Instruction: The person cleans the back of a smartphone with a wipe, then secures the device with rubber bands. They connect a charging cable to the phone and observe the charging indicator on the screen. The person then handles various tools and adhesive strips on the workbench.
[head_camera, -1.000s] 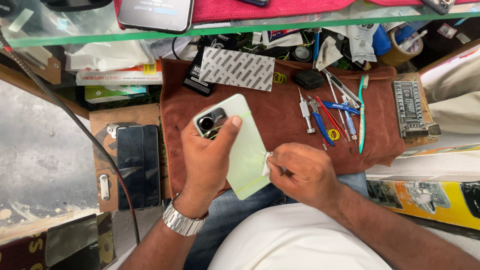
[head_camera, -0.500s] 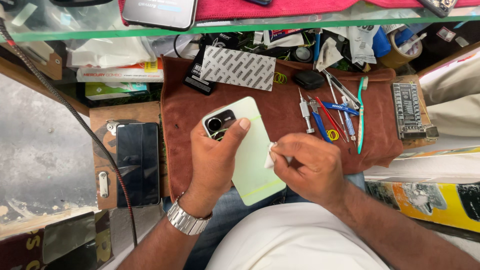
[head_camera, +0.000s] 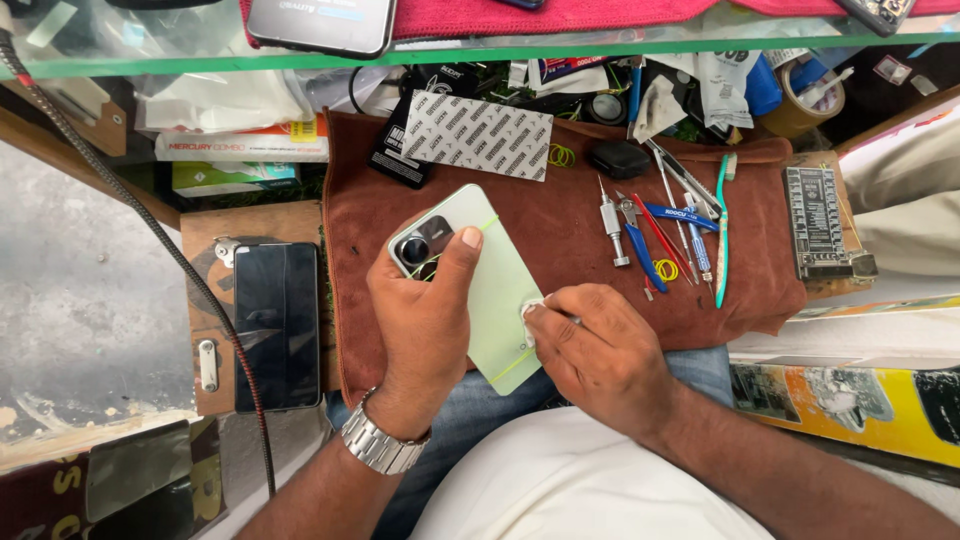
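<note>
Nearest the body, over the lap and the near edge of the brown cloth mat (head_camera: 560, 240), the left hand (head_camera: 425, 330) is clamped around a pale green phone (head_camera: 495, 290) lying back-up and tilted, thumb pressed beside its camera block at the upper corner. The right hand (head_camera: 600, 355) has its fingers pinched together on a small white wad (head_camera: 531, 312), which touches the phone's right edge close to the lower corner. Judging by this, the back is being wiped along one edge: the cover looks whole and smooth, nothing is lifted or opened, and most of the surface shows no wad on it, so how much wiping is done I cannot tell. To the left, off the mat on a wooden board, a black phone (head_camera: 277, 325) lies face-up. Toward the mat's right edge lie a small screwdriver (head_camera: 612, 225), blue and red hand tools (head_camera: 660, 235), a green toothbrush (head_camera: 722, 230), and beyond them a grey screw tray (head_camera: 818, 222). At the mat's far edge sit a patterned grey packet (head_camera: 480, 135) and a small black case (head_camera: 617, 158), well apart from the hands. Farthest off, a glass shelf (head_camera: 180, 62) carries another phone (head_camera: 320, 22). Nothing crowds the hands; the tools lie well apart from the right wrist.
</note>
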